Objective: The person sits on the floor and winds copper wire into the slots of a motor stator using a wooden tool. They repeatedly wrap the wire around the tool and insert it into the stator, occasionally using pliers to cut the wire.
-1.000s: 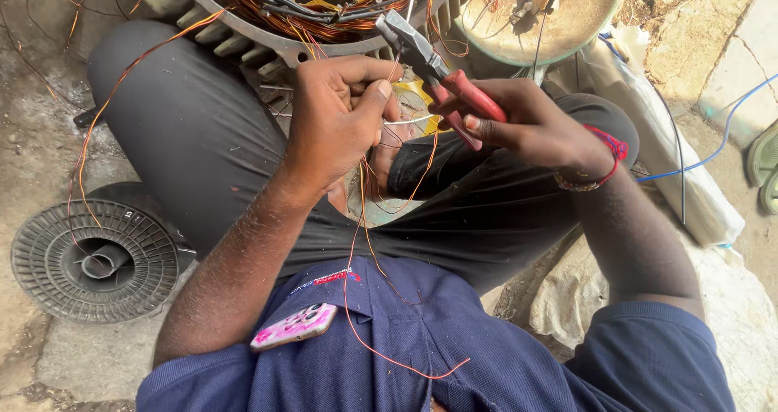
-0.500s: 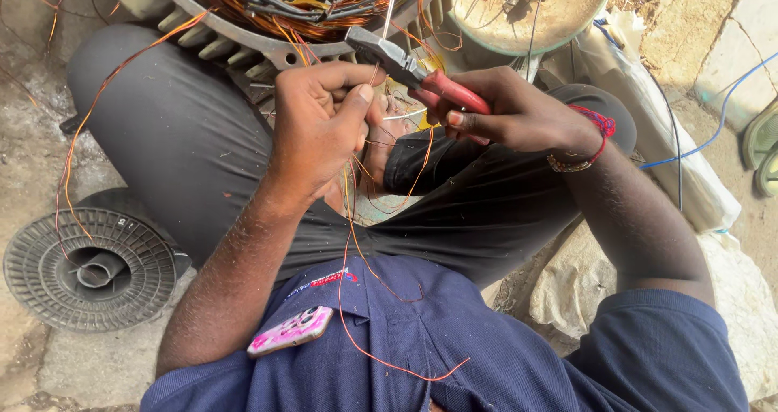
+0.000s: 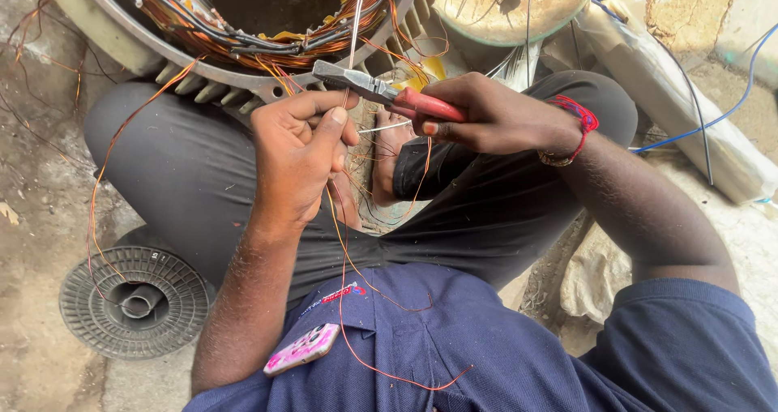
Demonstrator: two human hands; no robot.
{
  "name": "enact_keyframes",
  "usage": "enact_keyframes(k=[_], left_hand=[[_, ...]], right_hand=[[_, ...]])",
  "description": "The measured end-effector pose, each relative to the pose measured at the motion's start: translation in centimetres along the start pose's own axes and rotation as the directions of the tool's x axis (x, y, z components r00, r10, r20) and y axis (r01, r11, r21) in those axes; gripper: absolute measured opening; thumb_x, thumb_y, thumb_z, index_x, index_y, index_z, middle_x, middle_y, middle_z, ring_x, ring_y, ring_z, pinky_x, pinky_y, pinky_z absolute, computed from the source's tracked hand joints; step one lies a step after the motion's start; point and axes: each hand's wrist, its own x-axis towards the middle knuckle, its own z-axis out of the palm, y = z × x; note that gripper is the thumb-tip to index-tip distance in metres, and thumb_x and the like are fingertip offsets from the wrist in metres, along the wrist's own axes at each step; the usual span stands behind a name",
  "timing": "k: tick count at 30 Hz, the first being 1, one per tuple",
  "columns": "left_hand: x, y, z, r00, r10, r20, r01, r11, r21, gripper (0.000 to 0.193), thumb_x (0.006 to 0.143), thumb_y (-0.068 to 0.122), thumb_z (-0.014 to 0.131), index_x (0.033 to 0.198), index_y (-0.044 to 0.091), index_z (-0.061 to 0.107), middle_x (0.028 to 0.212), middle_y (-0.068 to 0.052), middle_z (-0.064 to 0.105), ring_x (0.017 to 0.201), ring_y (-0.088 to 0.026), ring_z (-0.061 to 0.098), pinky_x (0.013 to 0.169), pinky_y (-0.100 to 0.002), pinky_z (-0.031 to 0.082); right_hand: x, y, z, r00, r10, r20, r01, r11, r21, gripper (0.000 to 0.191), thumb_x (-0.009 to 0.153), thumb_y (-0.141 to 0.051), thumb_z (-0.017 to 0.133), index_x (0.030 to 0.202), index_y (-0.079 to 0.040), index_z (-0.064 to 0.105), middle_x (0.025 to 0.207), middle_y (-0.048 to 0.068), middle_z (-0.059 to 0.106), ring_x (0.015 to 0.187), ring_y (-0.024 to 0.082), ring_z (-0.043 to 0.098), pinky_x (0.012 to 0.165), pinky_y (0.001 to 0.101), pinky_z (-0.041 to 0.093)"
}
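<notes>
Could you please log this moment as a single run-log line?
left hand: pinches copper wire | right hand: grips red-handled pliers | motor stator: ahead, windings exposed

Left hand [image 3: 296, 157] pinching copper wire [image 3: 350, 39], right hand [image 3: 494, 120] gripping red-handled pliers [image 3: 381, 92], motor stator [image 3: 243, 31] above

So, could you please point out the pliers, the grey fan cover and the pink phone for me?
pliers [image 3: 356, 83], head view, on the metal jaws.
grey fan cover [image 3: 166, 324], head view, on its ribbed face.
pink phone [image 3: 301, 349], head view, on its back.
</notes>
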Motion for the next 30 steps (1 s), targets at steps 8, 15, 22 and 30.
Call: enact_keyframes(k=[8, 15, 22, 30], left_hand=[[-0.1, -0.2, -0.5, 1.0, -0.023, -0.005, 0.023, 0.999, -0.023, 0.018, 0.102, -0.002, 0.06, 0.114, -0.012, 0.068, 0.08, -0.008, 0.066, 0.055, -0.003, 0.049, 0.049, -0.017, 0.038], [-0.8, 0.1, -1.0, 1.0, 0.021, -0.007, -0.021, 0.999, -0.026, 0.012, 0.103, -0.004, 0.061, 0.11, -0.012, 0.067, 0.083, -0.01, 0.067, 0.057, -0.005, 0.049, 0.052, -0.018, 0.038], [-3.4, 4.4, 0.9, 0.997, 0.069, 0.041, -0.075, 0.987, 0.145, 0.015, 0.101, -0.006, 0.059, 0.113, -0.011, 0.065, 0.083, -0.011, 0.067, 0.058, -0.005, 0.05, 0.051, -0.017, 0.04], [4.1, 12.0, 10.5, 0.915, 0.269, 0.301, -0.341, 0.914, 0.22, 0.007, 0.109, -0.004, 0.056, 0.111, -0.003, 0.062, 0.085, -0.008, 0.065, 0.058, -0.006, 0.052, 0.052, -0.018, 0.041]], right_hand=[[0.3, -0.6, 1.7, 0.981, -0.152, -0.121, 0.138, 0.983, -0.119, 0.02, 0.096, -0.009, 0.062, 0.114, -0.001, 0.061, 0.082, 0.014, 0.066, 0.075, 0.026, 0.066, 0.07, 0.0387, 0.05], [-0.3, -0.5, 2.6, 0.842, -0.392, -0.37, 0.192, 0.86, -0.474, 0.033, 0.103, -0.021, 0.07, 0.13, -0.004, 0.064, 0.099, 0.019, 0.062, 0.085, 0.041, 0.064, 0.067, 0.048, 0.049], [-2.8, 1.3, 0.9, 0.782, -0.569, -0.255, 0.491, 0.814, -0.311, 0.036, 0.083, -0.011, 0.069, 0.117, -0.002, 0.062, 0.11, 0.015, 0.065, 0.098, 0.037, 0.067, 0.079, 0.045, 0.053], [-8.3, 5.9, -2.6, 0.391, -0.378, -0.839, 0.706, 0.708, 0.01, 0.023, 0.113, -0.019, 0.057, 0.102, 0.001, 0.059, 0.094, 0.016, 0.07, 0.072, 0.024, 0.066, 0.065, 0.031, 0.054]])
